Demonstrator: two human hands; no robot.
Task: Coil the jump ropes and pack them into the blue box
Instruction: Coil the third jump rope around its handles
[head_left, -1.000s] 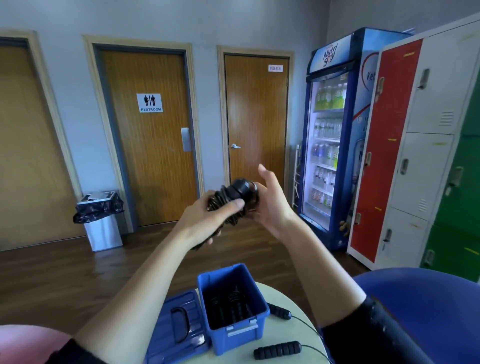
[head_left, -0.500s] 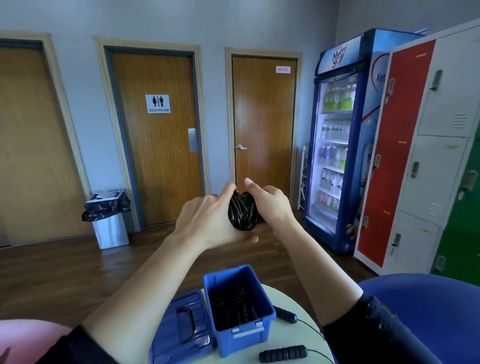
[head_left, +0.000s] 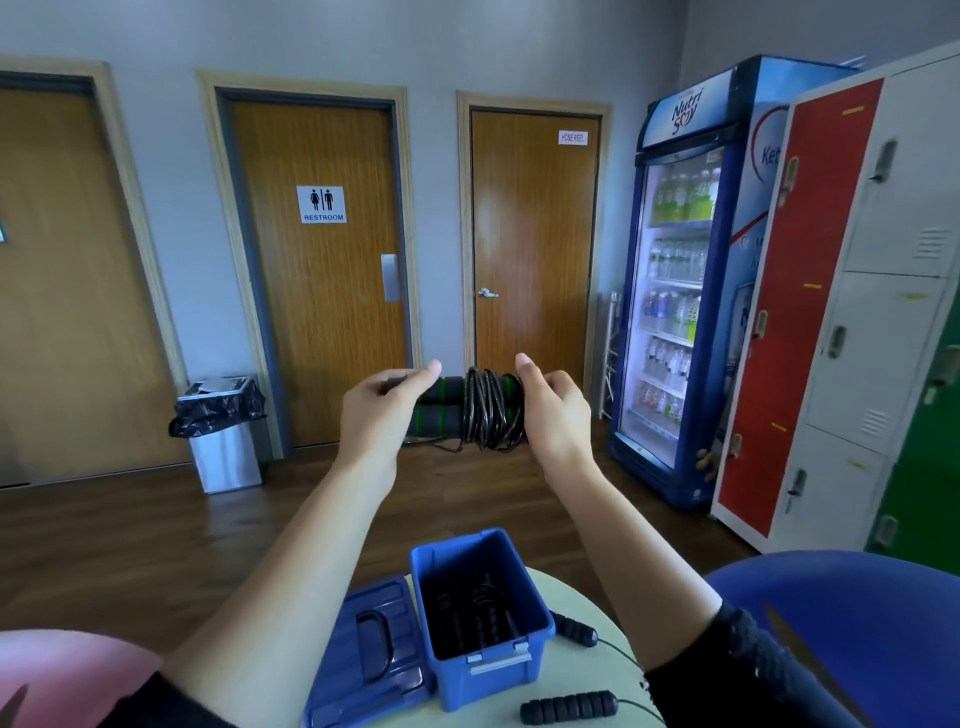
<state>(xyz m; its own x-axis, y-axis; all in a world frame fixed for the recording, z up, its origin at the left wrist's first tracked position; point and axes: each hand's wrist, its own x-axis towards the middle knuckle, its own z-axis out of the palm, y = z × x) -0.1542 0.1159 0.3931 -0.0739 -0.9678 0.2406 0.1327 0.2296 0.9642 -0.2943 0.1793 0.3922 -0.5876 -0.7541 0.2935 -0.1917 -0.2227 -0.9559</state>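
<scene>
Both hands hold the wound jump rope level at chest height above the open blue box; left hand and right hand fingers clamp its ends, probably keeping the coil tight; another rope's handles wait on the surface.

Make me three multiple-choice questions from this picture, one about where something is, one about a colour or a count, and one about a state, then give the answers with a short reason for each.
1. Where is the box lid?
A. beside the blue box, toward the left hand's side
B. clipped on the box
C. on the floor

2. What colour are the bands on the handles of the coiled jump rope?
A. red
B. green
C. yellow

3. What state is the blue box in?
A. shut
B. open and bare inside
C. open with dark rope inside

Answers: 1 A, it lies flat next to the box on the round table. 2 B, green rings show between the left hand and right hand. 3 C, the top is uncovered and black coils show inside.
</scene>
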